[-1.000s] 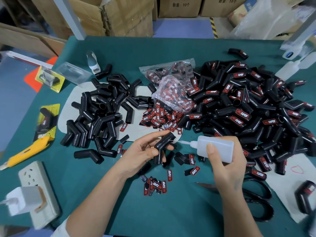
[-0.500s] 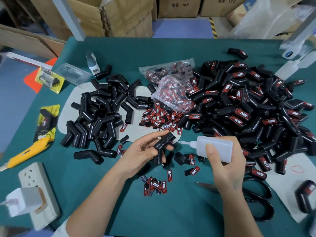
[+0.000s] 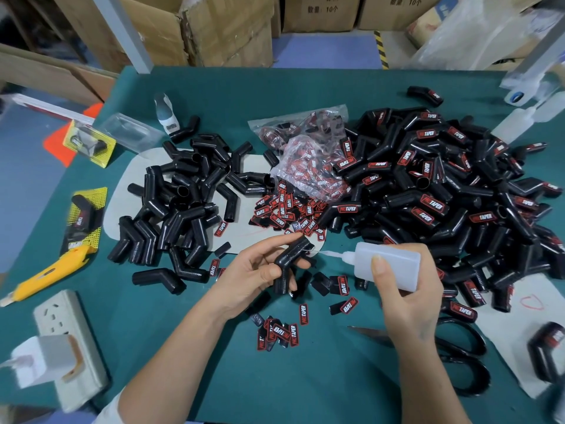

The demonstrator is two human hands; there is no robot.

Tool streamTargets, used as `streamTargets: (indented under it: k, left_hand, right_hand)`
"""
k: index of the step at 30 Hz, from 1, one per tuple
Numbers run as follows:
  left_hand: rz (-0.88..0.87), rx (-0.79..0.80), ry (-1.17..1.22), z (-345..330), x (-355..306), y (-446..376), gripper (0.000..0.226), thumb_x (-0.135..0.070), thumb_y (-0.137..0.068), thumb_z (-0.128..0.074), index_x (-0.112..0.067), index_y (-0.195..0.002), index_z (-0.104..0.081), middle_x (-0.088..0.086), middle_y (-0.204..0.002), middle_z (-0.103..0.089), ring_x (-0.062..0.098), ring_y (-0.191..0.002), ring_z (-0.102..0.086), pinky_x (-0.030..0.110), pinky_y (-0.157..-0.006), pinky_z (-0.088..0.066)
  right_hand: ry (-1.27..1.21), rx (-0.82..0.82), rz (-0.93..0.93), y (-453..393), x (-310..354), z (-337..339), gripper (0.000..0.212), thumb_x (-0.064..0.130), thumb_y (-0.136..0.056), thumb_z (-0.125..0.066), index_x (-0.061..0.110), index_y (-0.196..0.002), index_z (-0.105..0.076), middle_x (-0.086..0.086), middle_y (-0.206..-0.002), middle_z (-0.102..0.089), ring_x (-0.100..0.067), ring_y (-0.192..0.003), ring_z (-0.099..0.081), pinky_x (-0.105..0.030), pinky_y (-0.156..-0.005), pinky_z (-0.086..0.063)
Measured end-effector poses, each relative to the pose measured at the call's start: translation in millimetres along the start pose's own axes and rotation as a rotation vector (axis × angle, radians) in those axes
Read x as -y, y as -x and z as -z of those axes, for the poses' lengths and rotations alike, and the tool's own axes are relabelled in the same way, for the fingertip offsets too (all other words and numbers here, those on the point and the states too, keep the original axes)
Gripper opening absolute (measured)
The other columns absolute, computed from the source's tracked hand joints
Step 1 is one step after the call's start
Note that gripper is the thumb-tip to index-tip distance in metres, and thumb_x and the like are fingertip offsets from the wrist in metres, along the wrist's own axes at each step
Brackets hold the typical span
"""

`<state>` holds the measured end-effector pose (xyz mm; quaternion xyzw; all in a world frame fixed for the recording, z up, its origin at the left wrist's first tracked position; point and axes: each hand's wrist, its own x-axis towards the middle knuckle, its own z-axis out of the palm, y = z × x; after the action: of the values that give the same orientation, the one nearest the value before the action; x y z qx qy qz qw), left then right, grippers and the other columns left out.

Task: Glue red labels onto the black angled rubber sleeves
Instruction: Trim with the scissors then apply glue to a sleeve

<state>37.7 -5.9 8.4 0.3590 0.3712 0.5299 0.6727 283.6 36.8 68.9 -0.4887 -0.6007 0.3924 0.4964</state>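
My left hand [image 3: 253, 273] grips a black angled rubber sleeve [image 3: 290, 258] above the table's middle. My right hand [image 3: 406, 301] holds a white glue bottle [image 3: 388, 266] on its side, its thin nozzle touching the upper end of that sleeve. Loose red labels [image 3: 279, 330] lie below my hands, and more [image 3: 287, 211] are spread beyond the sleeve. A pile of unlabelled sleeves [image 3: 183, 206] sits at the left. A large heap of labelled sleeves [image 3: 443, 191] fills the right.
A clear bag of labels [image 3: 308, 160] lies at the centre back. Black scissors [image 3: 458, 353] lie under my right wrist. A yellow utility knife [image 3: 49, 270] and a white power strip [image 3: 64, 338] are at the left edge. Spare glue bottles [image 3: 519, 120] stand far right.
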Motion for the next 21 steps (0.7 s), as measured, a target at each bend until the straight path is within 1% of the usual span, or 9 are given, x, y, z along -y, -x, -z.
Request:
streamTargets:
  k: [3, 7, 11, 14, 18, 21]
  left_hand:
    - [0.001, 0.003, 0.005, 0.4, 0.4, -0.2, 0.068, -0.044, -0.085, -0.083, -0.024, -0.146, -0.062, 0.017, -0.118, -0.074, 0.023, -0.079, -0.071, 0.033, -0.081, -0.059]
    - [0.001, 0.004, 0.011, -0.7, 0.5, -0.8, 0.07, -0.044, -0.084, -0.084, -0.023, -0.146, -0.061, 0.016, -0.117, -0.074, 0.023, -0.078, -0.071, 0.033, -0.081, -0.058]
    - [0.019, 0.001, 0.034, -3.3, -0.9, -0.7, 0.071, -0.047, -0.08, -0.086, -0.024, -0.144, -0.063, 0.015, -0.116, -0.075, 0.023, -0.077, -0.07, 0.031, -0.08, -0.058]
    - [0.017, 0.006, 0.04, -4.3, -1.7, 0.2, 0.07, -0.046, -0.08, -0.086, -0.025, -0.143, -0.064, 0.014, -0.115, -0.075, 0.022, -0.077, -0.071, 0.03, -0.08, -0.058]
    - [0.02, -0.005, 0.037, -4.2, -2.4, -0.1, 0.07, -0.046, -0.079, -0.087, -0.025, -0.142, -0.065, 0.015, -0.115, -0.075, 0.023, -0.077, -0.07, 0.032, -0.08, -0.058]
    - [0.016, -0.002, 0.034, -3.9, -1.9, -0.1, 0.07, -0.046, -0.081, -0.086, -0.024, -0.143, -0.064, 0.015, -0.116, -0.075, 0.022, -0.077, -0.071, 0.031, -0.08, -0.058]
  right_hand:
    - [-0.011, -0.014, -0.027, -0.1, -1.9, 0.6, 0.008, 0.05, -0.089, -0.065, 0.052, -0.095, -0.06, 0.018, -0.089, -0.068, -0.002, -0.067, -0.062, -0.012, -0.053, -0.045]
    - [-0.002, 0.0, 0.008, -0.2, -0.8, -0.3, 0.01, 0.045, -0.09, -0.065, 0.052, -0.097, -0.06, 0.021, -0.092, -0.068, 0.001, -0.075, -0.064, -0.008, -0.059, -0.045]
    - [0.001, 0.005, -0.009, 0.4, -2.0, -1.5, 0.009, 0.048, -0.09, -0.065, 0.052, -0.096, -0.06, 0.021, -0.091, -0.068, 0.001, -0.073, -0.063, -0.009, -0.059, -0.045]
    - [0.006, 0.029, 0.003, 1.0, -0.4, -2.5, 0.01, 0.046, -0.09, -0.065, 0.052, -0.095, -0.06, 0.023, -0.091, -0.068, 0.002, -0.075, -0.064, -0.007, -0.059, -0.045]
    - [0.001, 0.034, -0.004, 1.3, -0.8, -2.7, 0.009, 0.046, -0.09, -0.065, 0.051, -0.096, -0.061, 0.021, -0.092, -0.069, 0.0, -0.077, -0.065, -0.01, -0.061, -0.047]
    - [-0.005, 0.047, -0.001, 1.7, 0.2, -3.0, 0.01, 0.046, -0.089, -0.065, 0.053, -0.095, -0.06, 0.021, -0.091, -0.069, 0.001, -0.075, -0.065, -0.009, -0.06, -0.047]
